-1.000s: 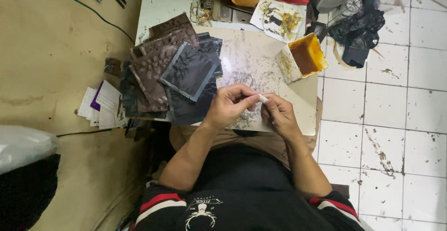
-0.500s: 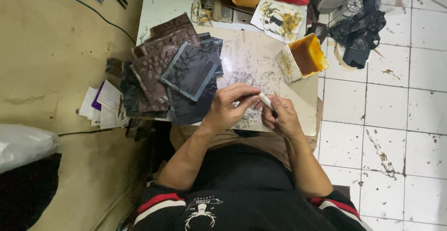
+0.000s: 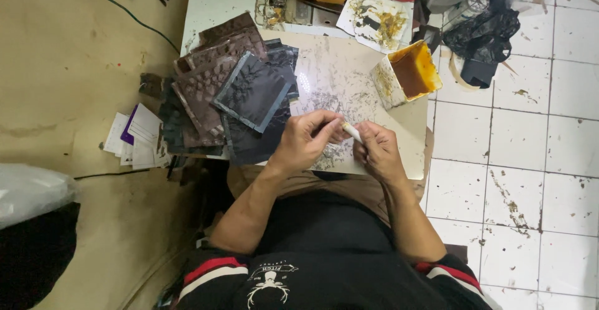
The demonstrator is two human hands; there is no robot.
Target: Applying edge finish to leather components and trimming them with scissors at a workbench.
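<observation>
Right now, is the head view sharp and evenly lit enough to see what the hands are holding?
Head view: light is even, with no hard shadows; the board shows mild glare. The left hand and right hand are fairly sharp, but the small pale piece between them is too tiny to identify.

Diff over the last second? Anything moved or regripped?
Barely. Both hands, the left hand and the right hand, still pinch the small white stick-like piece between them over the scuffed pale work board; its tip tilted slightly. The stack of dark patterned leather squares and the square tub of amber glue stayed put.
</observation>
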